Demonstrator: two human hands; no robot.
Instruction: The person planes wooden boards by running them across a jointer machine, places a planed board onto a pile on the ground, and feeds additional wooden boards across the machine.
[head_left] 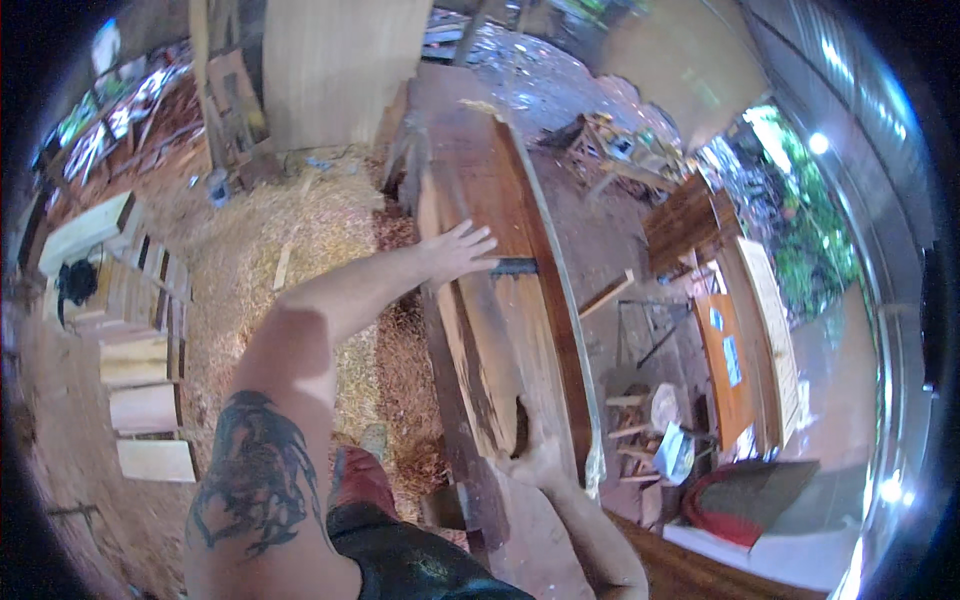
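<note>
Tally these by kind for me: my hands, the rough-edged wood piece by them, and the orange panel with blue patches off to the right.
Left hand and right hand: 2
Rough-edged wood piece: 1
Orange panel: 1
Total: 4

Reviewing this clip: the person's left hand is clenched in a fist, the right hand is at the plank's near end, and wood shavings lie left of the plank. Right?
Not quite: the head view shows the left hand spread open, not clenched. The right hand is at the plank's near end, and wood shavings lie left of it.
</note>
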